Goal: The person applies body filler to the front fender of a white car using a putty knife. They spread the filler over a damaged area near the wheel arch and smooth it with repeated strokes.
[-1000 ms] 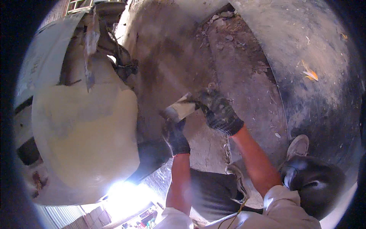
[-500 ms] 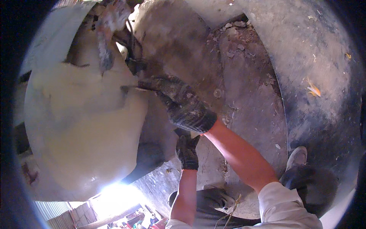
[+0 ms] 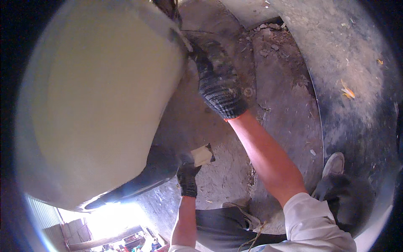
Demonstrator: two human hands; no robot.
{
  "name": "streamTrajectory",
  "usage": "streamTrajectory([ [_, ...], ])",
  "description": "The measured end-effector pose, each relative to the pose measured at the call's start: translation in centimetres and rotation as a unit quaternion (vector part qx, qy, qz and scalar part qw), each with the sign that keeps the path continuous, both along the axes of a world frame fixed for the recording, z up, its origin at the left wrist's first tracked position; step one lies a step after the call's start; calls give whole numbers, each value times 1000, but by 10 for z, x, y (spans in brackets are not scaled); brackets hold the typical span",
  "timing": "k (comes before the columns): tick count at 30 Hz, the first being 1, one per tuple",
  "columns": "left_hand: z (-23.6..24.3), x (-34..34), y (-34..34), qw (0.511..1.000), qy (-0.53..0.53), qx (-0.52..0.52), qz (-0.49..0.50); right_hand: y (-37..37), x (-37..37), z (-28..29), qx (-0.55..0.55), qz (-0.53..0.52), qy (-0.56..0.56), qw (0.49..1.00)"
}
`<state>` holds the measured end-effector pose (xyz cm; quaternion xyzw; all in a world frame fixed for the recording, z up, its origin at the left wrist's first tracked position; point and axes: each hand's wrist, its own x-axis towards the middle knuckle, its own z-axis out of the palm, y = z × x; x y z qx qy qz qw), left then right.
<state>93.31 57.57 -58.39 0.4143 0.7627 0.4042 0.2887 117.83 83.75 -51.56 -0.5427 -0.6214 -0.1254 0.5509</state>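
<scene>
Right hand [image 3: 220,80], 12 o'clock, grips thin blade [image 3: 186,43] at panel [image 3: 109,92] edge: pressure even. Left hand [image 3: 187,173], 6 o'clock, grips pale plate [image 3: 201,156]: level.

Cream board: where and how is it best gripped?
Probably by the lower-left edge of the cream board, coming from below-left, as the left hand does: it looks flat, and gripping there leaves the pale face, turned toward the camera, mostly uncovered.
</scene>
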Motion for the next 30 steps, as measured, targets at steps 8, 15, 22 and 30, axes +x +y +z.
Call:
streamTrajectory([
  [8,-1,-52,-8,976,-203,32,72,-52,-55,30,75,228,421,875],
  [15,-10,-79,-37,964,-260,10,56,-91,-144,41,175,191,495,829],
  [22,-30,-143,-70,975,-216,40,41,-140,-220,22,85,173,471,860],
  [30,-24,-160,-69,989,-115,42,80,-189,-266,6,40,239,444,863],
])
